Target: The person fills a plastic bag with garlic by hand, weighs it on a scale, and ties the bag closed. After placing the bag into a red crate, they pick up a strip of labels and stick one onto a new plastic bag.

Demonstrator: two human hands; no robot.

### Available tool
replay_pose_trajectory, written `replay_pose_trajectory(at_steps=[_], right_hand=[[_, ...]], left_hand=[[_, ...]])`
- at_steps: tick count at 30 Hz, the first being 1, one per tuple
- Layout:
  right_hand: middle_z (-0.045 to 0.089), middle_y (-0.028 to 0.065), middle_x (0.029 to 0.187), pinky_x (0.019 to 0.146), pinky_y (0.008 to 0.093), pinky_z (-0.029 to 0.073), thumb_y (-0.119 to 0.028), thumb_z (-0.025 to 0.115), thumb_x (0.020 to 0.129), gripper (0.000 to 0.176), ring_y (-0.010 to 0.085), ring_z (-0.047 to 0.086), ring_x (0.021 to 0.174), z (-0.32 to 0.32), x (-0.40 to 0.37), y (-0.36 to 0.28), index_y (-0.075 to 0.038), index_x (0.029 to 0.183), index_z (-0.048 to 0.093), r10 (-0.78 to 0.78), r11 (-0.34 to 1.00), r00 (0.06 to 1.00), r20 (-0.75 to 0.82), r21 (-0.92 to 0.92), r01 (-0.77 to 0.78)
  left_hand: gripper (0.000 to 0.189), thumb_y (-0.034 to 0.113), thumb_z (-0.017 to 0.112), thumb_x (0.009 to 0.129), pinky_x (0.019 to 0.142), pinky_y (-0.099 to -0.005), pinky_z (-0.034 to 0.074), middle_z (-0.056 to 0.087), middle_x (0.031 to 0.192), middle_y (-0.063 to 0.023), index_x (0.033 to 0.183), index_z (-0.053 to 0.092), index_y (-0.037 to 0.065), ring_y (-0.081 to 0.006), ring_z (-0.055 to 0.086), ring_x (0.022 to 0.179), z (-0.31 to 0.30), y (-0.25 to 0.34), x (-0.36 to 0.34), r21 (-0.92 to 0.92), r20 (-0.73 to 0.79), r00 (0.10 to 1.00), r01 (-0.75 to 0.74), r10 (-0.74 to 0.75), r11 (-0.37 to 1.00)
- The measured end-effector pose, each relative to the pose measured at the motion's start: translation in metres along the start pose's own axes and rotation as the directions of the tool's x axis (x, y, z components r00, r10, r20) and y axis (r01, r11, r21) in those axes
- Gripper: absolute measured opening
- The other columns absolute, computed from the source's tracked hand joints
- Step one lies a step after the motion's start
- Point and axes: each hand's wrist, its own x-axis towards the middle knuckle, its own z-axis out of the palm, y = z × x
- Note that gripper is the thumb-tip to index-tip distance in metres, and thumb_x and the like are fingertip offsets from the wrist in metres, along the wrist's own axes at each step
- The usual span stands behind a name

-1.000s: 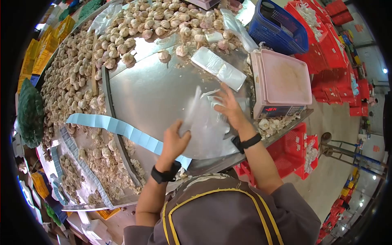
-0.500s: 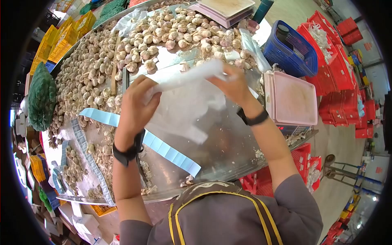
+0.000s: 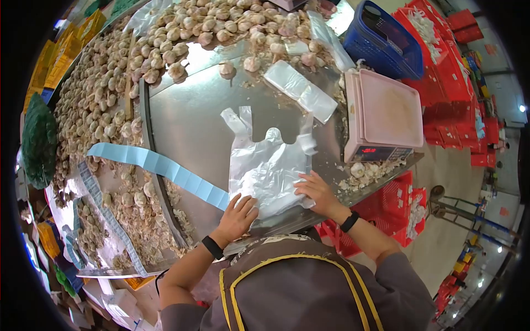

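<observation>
Lying between label strip [image 3: 160, 170] and scale [image 3: 386, 110], plastic bag [image 3: 270, 165] runs lengthwise up the frame, handles topmost; left hand [image 3: 238, 216] and right hand [image 3: 314, 192] press open-palmed on its lower edge.

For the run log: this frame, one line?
left hand: flat on plastic bag | right hand: on bag edge | bag: spread on steel table
</observation>
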Motion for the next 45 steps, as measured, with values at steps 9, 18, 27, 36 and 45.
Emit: replay_pose_trajectory(at_steps=[9, 18, 27, 36, 45], right_hand=[[0.067, 0.0059, 0.104, 0.093, 0.0338, 0.044, -0.011, 0.069, 0.080, 0.031, 0.0160, 0.060, 0.099, 0.013, -0.022, 0.031, -0.006, 0.110, 0.064, 0.431, 0.658, 0.781, 0.452, 0.435, -0.614], [0.067, 0.0073, 0.097, 0.079, 0.0301, 0.048, -0.020, 0.070, 0.082, 0.033, 0.0131, 0.059, 0.087, 0.005, 0.009, 0.051, 0.003, 0.105, 0.063, 0.725, 0.280, 0.575, 0.378, 0.601, -0.748], [0.062, 0.0082, 0.116, 0.093, 0.0307, 0.044, -0.018, 0.074, 0.079, 0.051, 0.0155, 0.057, 0.106, -0.030, 0.011, 0.039, -0.002, 0.124, 0.055, 0.249, 0.598, 0.709, 0.660, 0.471, -0.648], [0.063, 0.0091, 0.111, 0.082, 0.0334, 0.049, -0.007, 0.058, 0.086, 0.021, 0.0224, 0.062, 0.099, -0.066, 0.137, 0.102, -0.006, 0.107, 0.062, 0.510, 0.842, 0.842, -0.179, 0.303, -0.446], [0.056, 0.0070, 0.092, 0.075, 0.0401, 0.050, -0.010, 0.055, 0.083, 0.006, 0.0279, 0.058, 0.090, -0.066, 0.206, 0.164, -0.009, 0.087, 0.060, 0.140, 0.922, 0.963, -0.231, -0.323, -0.212]], left_hand=[[0.015, 0.009, 0.060, 0.080, 0.068, -0.0406, 0.050, 0.064, 0.080, -0.0138, 0.095, 0.059, 0.007, -0.0328, 0.063, 0.076, -0.045, 0.011, 0.030, -0.470, 0.237, 0.937, 0.343, -0.258, 0.813], [0.020, 0.014, 0.060, 0.081, 0.072, -0.0409, 0.051, 0.067, 0.089, -0.0170, 0.098, 0.062, 0.004, -0.0353, 0.064, 0.083, -0.009, -0.072, 0.101, -0.566, 0.214, 0.865, 0.488, -0.454, 0.664], [0.014, 0.009, 0.060, 0.078, 0.070, -0.0376, 0.050, 0.065, 0.081, -0.0163, 0.092, 0.062, 0.006, -0.0337, 0.064, 0.078, -0.043, -0.050, 0.079, -0.624, 0.434, 0.862, 0.498, -0.264, 0.602], [0.016, 0.014, 0.058, 0.080, 0.069, -0.0405, 0.051, 0.064, 0.085, -0.0123, 0.096, 0.060, 0.009, -0.0322, 0.063, 0.083, -0.006, -0.007, 0.063, -0.468, 0.487, 0.873, 0.248, 0.014, 0.848], [0.028, 0.022, 0.068, 0.083, 0.074, -0.0313, 0.050, 0.066, 0.089, -0.0107, 0.103, 0.062, 0.003, -0.0193, 0.064, 0.082, -0.056, -0.039, 0.100, -0.722, 0.486, 0.854, 0.511, -0.184, 0.467]])
